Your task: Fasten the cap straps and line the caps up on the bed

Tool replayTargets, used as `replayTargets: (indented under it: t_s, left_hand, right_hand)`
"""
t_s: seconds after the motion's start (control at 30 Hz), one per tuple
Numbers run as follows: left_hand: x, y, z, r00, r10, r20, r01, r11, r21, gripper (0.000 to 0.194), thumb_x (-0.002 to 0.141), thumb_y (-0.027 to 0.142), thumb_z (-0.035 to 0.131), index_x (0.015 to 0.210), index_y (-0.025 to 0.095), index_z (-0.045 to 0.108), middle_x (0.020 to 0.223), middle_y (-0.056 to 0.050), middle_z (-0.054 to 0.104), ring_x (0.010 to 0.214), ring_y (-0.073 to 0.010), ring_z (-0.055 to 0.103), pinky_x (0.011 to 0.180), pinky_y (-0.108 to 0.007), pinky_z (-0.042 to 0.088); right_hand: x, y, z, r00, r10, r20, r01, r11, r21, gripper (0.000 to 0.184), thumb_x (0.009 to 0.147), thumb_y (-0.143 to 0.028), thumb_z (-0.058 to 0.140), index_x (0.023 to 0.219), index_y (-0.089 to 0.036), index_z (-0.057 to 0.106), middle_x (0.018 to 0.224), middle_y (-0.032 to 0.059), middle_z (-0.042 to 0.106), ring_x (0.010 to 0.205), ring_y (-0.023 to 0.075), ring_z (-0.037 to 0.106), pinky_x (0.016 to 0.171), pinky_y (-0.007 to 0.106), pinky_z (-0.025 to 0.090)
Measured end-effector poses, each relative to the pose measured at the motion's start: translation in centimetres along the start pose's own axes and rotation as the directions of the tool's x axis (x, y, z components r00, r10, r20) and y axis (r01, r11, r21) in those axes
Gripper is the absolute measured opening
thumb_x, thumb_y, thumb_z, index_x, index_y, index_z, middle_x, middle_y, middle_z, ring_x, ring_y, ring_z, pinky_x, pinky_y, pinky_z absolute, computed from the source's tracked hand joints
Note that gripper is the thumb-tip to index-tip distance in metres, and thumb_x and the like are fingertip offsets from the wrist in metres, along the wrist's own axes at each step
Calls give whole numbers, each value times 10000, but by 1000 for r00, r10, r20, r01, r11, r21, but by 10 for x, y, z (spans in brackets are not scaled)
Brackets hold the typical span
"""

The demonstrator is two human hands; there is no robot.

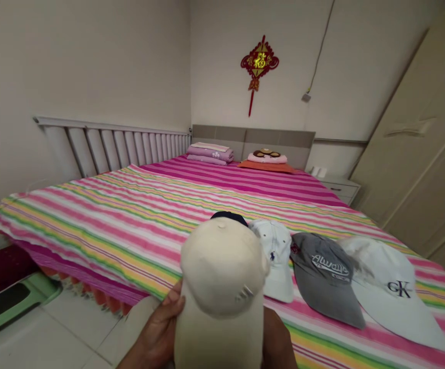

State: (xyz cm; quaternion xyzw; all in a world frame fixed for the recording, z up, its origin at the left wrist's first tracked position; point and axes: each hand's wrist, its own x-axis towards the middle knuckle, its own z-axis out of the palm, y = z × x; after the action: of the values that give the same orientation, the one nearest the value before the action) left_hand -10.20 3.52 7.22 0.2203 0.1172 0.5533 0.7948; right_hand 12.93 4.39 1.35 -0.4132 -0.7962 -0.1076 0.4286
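Observation:
A cream baseball cap [220, 287] is held up close to the camera, brim toward me. My left hand [161, 328] grips its left side with the fingertips on the brim edge. My right hand [278, 341] holds the right side, mostly hidden behind the cap. Just behind the cream cap a dark navy cap [230, 217] peeks out on the striped bed [138, 215]. To its right lie a white cap [278, 256] with a small logo, a grey cap [327, 277] with white lettering, and another white cap [393, 292] with black letters.
Folded pink bedding [210, 152] and a pillow stack [267, 160] sit at the headboard. A white nightstand [339, 187] and a cream wardrobe [422, 154] stand on the right. A green stool [11, 305] is on the tiled floor at left. A red knot ornament [259, 64] hangs on the wall.

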Motion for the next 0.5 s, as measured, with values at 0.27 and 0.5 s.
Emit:
replayTargets:
  t_s: [0.27, 0.5]
  left_hand:
    - [23, 82, -29, 949, 260, -178, -221, 952, 214, 444, 665, 22, 584, 1056, 232, 607, 856, -25, 708, 859, -186, 642, 930, -313, 420]
    - [57, 126, -75, 871, 370, -323, -252, 902, 351, 454, 602, -4, 603, 1029, 150, 608, 830, -79, 707, 820, -240, 649, 808, -344, 511]
  right_hand:
    - [-19, 36, -4, 999, -15, -32, 8, 980, -198, 217, 876, -253, 376, 953, -145, 548, 715, 59, 684, 548, 151, 625, 474, 237, 459]
    - [-36, 45, 9, 994, -103, -33, 87, 942, -325, 216, 880, -237, 372, 863, -141, 565, 680, 53, 677, 580, 164, 626, 558, 268, 438]
